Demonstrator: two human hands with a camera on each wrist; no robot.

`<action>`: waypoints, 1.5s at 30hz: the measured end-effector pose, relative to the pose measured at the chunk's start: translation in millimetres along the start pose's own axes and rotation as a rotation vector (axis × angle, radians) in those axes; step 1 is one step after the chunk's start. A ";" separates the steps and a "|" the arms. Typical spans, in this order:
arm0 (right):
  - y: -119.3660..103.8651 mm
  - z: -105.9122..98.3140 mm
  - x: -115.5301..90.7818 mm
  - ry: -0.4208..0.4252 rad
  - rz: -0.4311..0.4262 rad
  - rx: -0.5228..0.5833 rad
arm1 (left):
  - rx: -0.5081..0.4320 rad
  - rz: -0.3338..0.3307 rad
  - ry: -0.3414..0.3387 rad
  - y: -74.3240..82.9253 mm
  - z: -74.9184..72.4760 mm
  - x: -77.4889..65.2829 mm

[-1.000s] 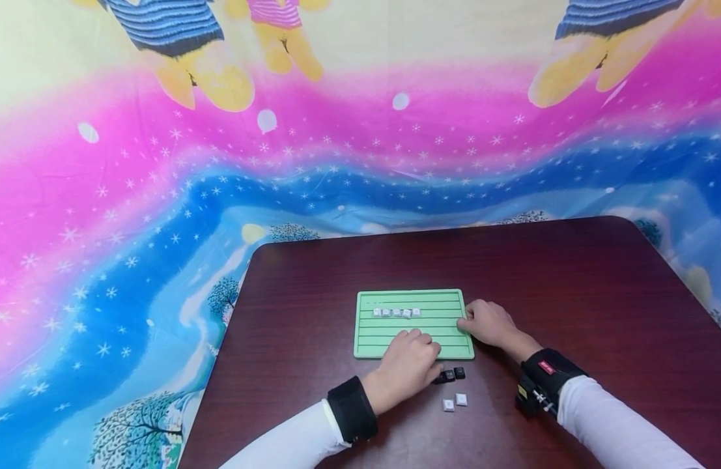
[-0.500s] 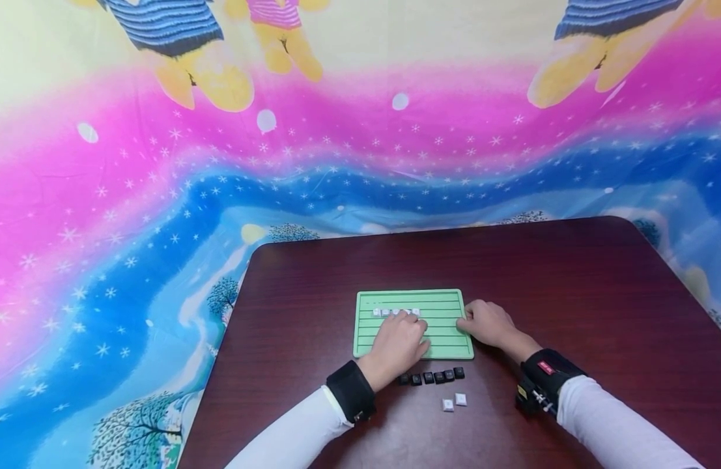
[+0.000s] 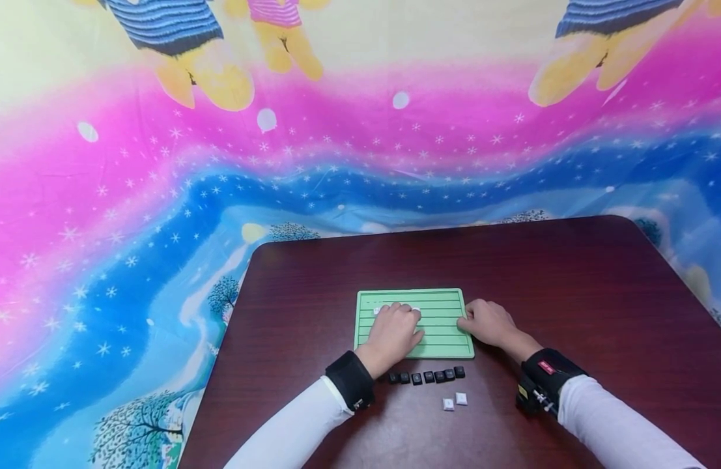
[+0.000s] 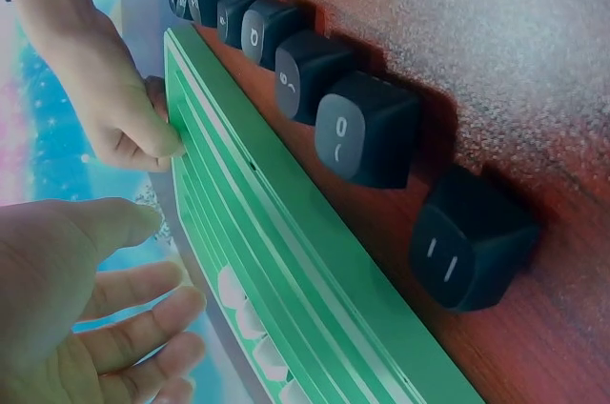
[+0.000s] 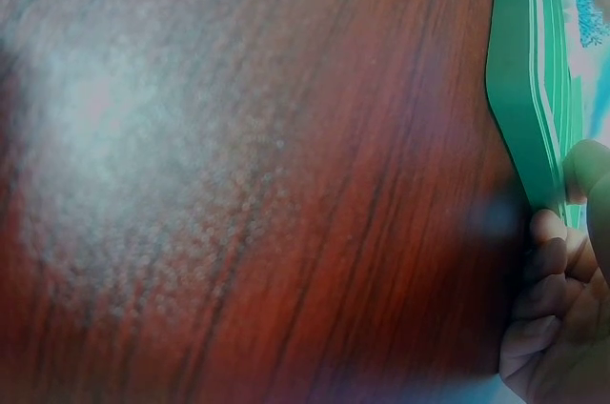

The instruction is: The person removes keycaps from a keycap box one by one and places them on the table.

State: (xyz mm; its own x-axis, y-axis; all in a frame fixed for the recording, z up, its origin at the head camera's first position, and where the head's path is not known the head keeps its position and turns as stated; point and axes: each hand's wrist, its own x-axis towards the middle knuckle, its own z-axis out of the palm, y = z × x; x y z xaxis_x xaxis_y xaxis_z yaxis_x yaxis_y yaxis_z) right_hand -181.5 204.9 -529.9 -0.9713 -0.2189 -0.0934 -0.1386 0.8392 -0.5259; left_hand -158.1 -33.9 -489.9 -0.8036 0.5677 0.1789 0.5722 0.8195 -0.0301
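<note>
With my right hand I am pinching the right edge of the green board, my thumb lying over the rim and my other fingers curling against its outer side. My left hand is staying released: its fingers are reaching out loosely over the left half of the board, just above the row of white keys, and I cannot tell whether any fingertip is touching them. The board is lying flat on the dark red-brown table, its grooves running from side to side. The white keys are sitting in a line on its upper part; my left hand is covering the middle of that line from above, leaving a key showing at either end.

Just in front of the board's near edge, seven black keys are resting on the table in a slightly uneven row. The leftmost, with two short strokes on it, is standing a little apart from its neighbour. Nearer to me, two loose white keys are lying side by side. I am wearing white sleeves and black wrist bands. Behind the table, a pink and blue cloth is hanging, covered with snowflakes.
</note>
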 end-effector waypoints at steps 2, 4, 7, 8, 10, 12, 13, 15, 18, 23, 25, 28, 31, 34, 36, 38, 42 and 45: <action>-0.6 -0.3 -0.1 -0.001 0.002 0.000 | -0.006 -0.006 0.005 -0.8 0.4 0.9; -0.9 -0.3 0.1 -0.003 0.004 -0.002 | -0.011 -0.014 0.015 -1.8 1.4 2.3; -1.0 0.0 0.4 -0.005 0.008 -0.002 | -0.008 -0.032 0.033 -3.7 4.2 5.3; -0.9 0.2 0.4 -0.004 0.008 -0.001 | -0.010 -0.039 0.037 -4.4 5.2 6.3; -0.7 0.2 0.5 -0.003 0.008 -0.001 | -0.012 -0.053 0.036 -5.7 6.5 8.0; -0.3 0.2 0.8 -0.005 0.009 -0.001 | -0.016 -0.066 0.028 -6.9 7.3 9.6; 0.1 0.3 1.1 -0.008 0.010 -0.001 | -0.022 -0.070 0.022 -7.3 7.1 10.4; 0.6 0.5 1.5 -0.013 0.012 0.000 | -0.029 -0.076 0.005 -8.5 7.7 12.2; 1.1 0.9 2.0 -0.021 0.016 0.001 | -0.035 -0.087 -0.024 -9.8 8.1 15.2; 0.6 0.8 2.3 -0.023 0.018 -0.005 | -0.040 -0.096 -0.044 -11.5 9.6 18.6; 0.2 0.5 2.2 -0.021 0.018 -0.005 | -0.043 -0.096 -0.041 -12.2 10.5 19.7; -0.2 0.2 2.1 -0.021 0.017 -0.003 | -0.047 -0.096 -0.033 -13.1 11.7 21.4; -0.2 0.1 2.0 -0.022 0.018 -0.003 | -0.045 -0.099 -0.028 -13.9 13.4 23.1; 0.1 0.2 2.1 -0.023 0.018 -0.004 | -0.042 -0.107 -0.041 -14.0 15.5 24.7; 0.2 0.3 2.2 -0.023 0.018 -0.004 | -0.044 -0.109 -0.059 -13.8 17.4 25.7; 0.3 0.5 2.4 -0.021 0.020 -0.006 | -0.047 -0.108 -0.079 -13.1 19.2 26.8; 0.6 1.0 2.7 -0.018 0.022 -0.009 | -0.041 -0.108 -0.114 -11.0 21.4 28.9; 1.1 1.2 2.8 -0.017 0.022 -0.008 | -0.021 -0.110 -0.123 -9.8 22.3 30.4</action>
State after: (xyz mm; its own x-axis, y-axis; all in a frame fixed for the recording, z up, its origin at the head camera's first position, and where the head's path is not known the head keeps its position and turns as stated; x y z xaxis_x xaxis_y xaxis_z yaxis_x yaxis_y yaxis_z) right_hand -184.2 204.7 -531.7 -0.9707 -0.2086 -0.1194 -0.1186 0.8477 -0.5170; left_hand -191.8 -23.0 -506.1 -0.8747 0.4811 0.0582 0.4821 0.8761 0.0035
